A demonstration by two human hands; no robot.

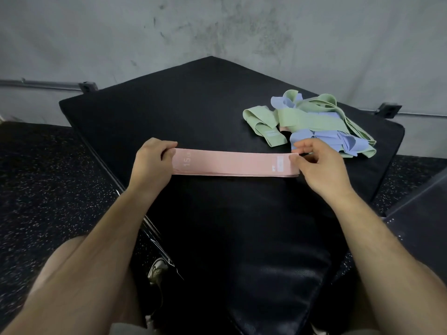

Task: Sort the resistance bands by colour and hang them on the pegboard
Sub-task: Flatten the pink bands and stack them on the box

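A flat stack of pink resistance bands (pixel 232 164) lies stretched across the black padded bench (pixel 169 112), the top one marked "15". My left hand (pixel 152 163) grips the stack's left end with curled fingers. My right hand (pixel 319 163) pinches the right end between thumb and fingers. Behind my right hand sits a tangled pile of green bands (pixel 302 119) and blue bands (pixel 329 139), with a bit of another pink band (pixel 285 129) showing under the green. No pegboard is in view.
The bench stands on dark speckled rubber flooring (pixel 48 177), against a grey concrete wall (pixel 217 27) with a metal rail (pixel 43 83). A second dark pad (pixel 420 206) shows at the right edge. My shoe (pixel 158 268) is beside the bench, lower left.
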